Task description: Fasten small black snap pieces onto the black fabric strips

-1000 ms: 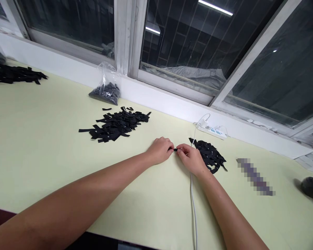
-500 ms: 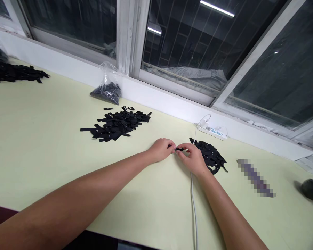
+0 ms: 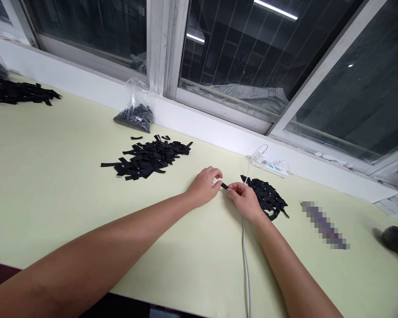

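My right hand (image 3: 244, 199) pinches a short black strip (image 3: 224, 186) between thumb and fingers, beside the right pile of black strips (image 3: 268, 196). Just left of the strip, my left hand (image 3: 206, 185) has its thumb and fingers apart, the thumb tip close to the strip's free end. A larger pile of black strips (image 3: 149, 159) lies on the pale green table (image 3: 185, 256), up and to the left of my hands.
A clear bag of black pieces (image 3: 135, 115) stands by the wall. More black strips (image 3: 20, 92) lie far left. A power strip (image 3: 270, 168) has a white cable (image 3: 244, 251) running past my right wrist. A dark object (image 3: 396, 240) sits far right.
My left thumb and fingers have opened and let go of the strip's left end. The strip now shows between the hands, held by my right hand.
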Demonstrator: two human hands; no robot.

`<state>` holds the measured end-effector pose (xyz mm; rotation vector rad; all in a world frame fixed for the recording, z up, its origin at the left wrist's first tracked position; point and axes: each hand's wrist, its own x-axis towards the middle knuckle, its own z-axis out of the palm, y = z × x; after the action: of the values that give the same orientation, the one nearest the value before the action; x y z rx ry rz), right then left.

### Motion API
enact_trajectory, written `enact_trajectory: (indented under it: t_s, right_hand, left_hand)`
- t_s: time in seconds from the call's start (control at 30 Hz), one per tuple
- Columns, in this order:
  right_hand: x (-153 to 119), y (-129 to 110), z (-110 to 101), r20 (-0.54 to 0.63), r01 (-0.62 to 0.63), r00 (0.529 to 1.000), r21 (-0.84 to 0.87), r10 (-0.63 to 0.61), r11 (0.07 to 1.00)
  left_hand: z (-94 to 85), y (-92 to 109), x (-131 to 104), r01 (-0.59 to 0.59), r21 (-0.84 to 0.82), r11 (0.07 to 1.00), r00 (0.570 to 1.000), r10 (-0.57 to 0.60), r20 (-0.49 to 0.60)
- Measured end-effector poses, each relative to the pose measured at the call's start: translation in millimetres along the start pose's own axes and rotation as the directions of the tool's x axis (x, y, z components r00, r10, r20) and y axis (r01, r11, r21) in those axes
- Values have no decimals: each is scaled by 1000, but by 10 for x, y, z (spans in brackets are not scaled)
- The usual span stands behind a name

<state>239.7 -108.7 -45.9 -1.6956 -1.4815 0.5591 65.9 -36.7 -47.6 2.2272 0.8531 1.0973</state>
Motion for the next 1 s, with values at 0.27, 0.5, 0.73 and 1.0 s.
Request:
enact_trajectory:
  t_s: [0.27,0.5,0.73,1.0]
  right_hand:
    - [-29,-75,-1,-1,15,1000,-28,-15,1000]
    - [-76,-148,-5,39,68,997,-62,-66,996]
    - [-100,-150,36,2,166,986,-136,-168,977]
    - [-102,-160,65,59,186,982,-108,-181,977]
  left_hand:
    - [-31,124,-41,-124,178,976,977,89,192]
    - [-4,95,-45,-8,190,982,981,-29,193]
    - [-18,111,-52,21,204,979,972,-69,227]
    - [-21,124,-53,-68,280,957,969,-4,246]
